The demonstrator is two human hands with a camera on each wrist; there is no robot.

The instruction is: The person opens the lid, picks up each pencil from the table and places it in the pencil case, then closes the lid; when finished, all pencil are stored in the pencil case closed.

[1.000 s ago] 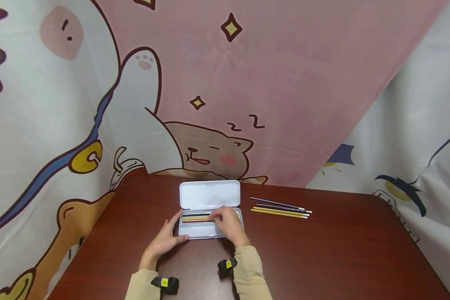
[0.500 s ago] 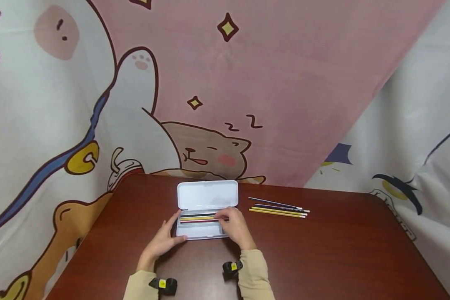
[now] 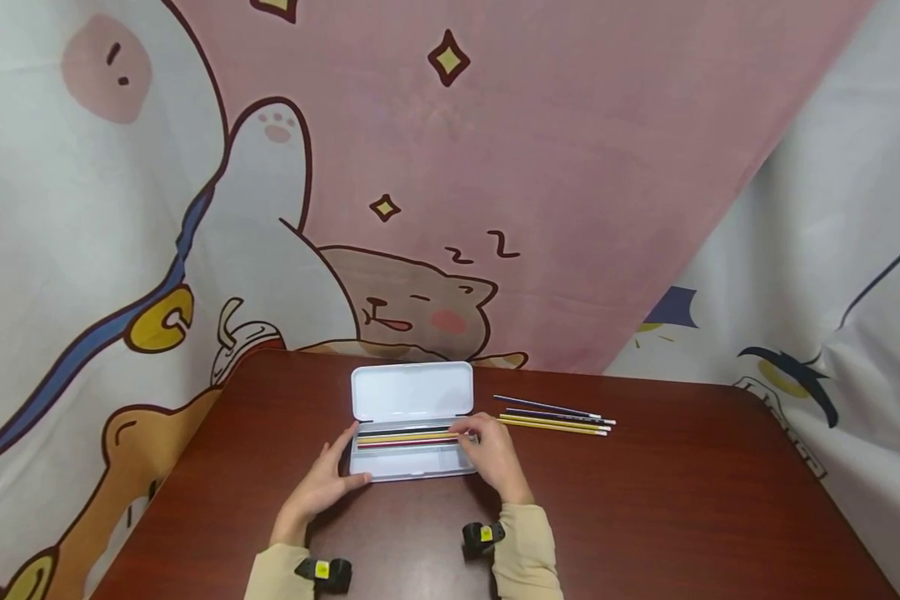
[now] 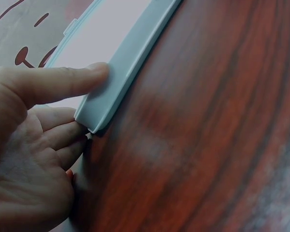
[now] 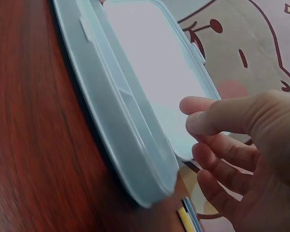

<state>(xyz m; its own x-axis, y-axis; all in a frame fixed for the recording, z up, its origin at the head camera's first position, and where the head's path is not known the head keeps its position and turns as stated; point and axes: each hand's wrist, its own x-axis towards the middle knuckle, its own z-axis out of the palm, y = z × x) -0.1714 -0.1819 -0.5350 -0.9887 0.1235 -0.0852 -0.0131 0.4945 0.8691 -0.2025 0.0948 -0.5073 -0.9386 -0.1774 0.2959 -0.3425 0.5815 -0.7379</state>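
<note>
A white pencil case (image 3: 412, 464) lies on the table with its lid (image 3: 412, 392) raised at the back. Several pencils (image 3: 401, 437), in black, yellow and red, lie side by side inside it. My left hand (image 3: 321, 487) holds the case's left end, thumb on the front wall and fingers at the side, as the left wrist view also shows. Over the case's right end is my right hand (image 3: 495, 458), fingers bent and fingertips near the right ends of those pencils. In the right wrist view its thumb and index tips are close together, with nothing visible between them.
Several more pencils (image 3: 555, 423), yellow and dark, lie on the table right of the case. The reddish-brown table (image 3: 645, 500) meets a cartoon-printed cloth (image 3: 570, 167) at its back edge. A black strap (image 3: 330, 573) is on each wrist.
My right hand has moved right along the pencils in the case, uncovering more of them. The left hand has stayed at the case's left end. The head view has shifted slightly.
</note>
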